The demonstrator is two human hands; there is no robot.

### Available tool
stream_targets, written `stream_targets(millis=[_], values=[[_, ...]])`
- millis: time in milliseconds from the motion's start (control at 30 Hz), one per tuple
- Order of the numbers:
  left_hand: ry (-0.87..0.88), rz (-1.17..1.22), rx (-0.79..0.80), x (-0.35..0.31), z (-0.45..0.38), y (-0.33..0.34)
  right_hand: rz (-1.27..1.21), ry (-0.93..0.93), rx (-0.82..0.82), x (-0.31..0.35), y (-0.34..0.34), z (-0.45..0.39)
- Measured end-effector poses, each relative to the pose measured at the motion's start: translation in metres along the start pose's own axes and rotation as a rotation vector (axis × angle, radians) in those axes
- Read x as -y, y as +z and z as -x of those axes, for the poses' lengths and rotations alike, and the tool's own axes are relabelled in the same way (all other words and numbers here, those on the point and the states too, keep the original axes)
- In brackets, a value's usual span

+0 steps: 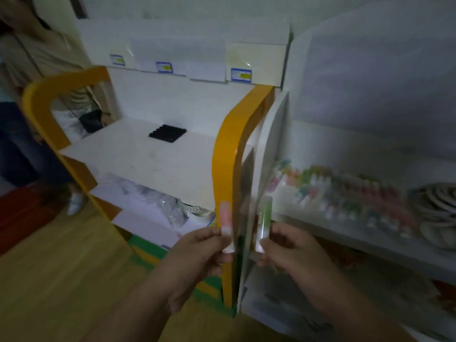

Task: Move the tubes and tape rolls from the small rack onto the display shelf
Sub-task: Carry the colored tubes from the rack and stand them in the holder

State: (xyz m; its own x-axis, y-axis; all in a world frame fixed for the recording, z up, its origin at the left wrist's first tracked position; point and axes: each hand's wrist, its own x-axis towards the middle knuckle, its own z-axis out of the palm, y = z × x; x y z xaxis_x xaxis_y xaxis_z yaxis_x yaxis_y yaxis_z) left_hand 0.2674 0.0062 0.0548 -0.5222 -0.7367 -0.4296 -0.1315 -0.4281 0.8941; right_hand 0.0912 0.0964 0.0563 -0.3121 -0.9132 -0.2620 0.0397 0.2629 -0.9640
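Tubes, one per hand: pink tube (225, 224) pinched upright in the left hand (197, 253), green tube (263, 222) pinched upright in the right hand (287, 248). Fingers curled round the lower ends on both sides, thumbs toward the middle, caps pointing down as far as the blur allows. Both held up right in front of the yellow side panel (230, 169) where the small rack (148, 154) meets the display shelf (345, 233).

Small rack on the left: white top board carrying just a black ribbed tray (167, 134), lower tiers stuffed with clear plastic bags (170, 208). Price labels (241, 75) stuck along the paper packs on the upper ledge.

Display shelf on the right: already lined with rows of small coloured tubes (345, 193), too smeared to count. Coil of pale tape rolls (436, 213) at the far right end, just beside those rows. Someone else's leg and white shoe (75, 201) at the left edge, on the wooden floor (61, 280).
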Motion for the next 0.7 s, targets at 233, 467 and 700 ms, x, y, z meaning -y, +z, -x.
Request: stream_targets(millis=[233,467,700], values=[[0.078,-0.222,-0.02,-0.027,-0.037,-0.138,0.137,-0.073,-0.1,0.015,0.127,-0.067],[0.12,-0.276,0.064,-0.059,-0.089,-0.226,0.14,-0.067,-0.288,0.024,0.198,-0.131],[0.143,-0.387,0.034,-0.093,-0.182,-0.268,0.109,-0.057,-0.414,0.027,0.211,-0.211]])
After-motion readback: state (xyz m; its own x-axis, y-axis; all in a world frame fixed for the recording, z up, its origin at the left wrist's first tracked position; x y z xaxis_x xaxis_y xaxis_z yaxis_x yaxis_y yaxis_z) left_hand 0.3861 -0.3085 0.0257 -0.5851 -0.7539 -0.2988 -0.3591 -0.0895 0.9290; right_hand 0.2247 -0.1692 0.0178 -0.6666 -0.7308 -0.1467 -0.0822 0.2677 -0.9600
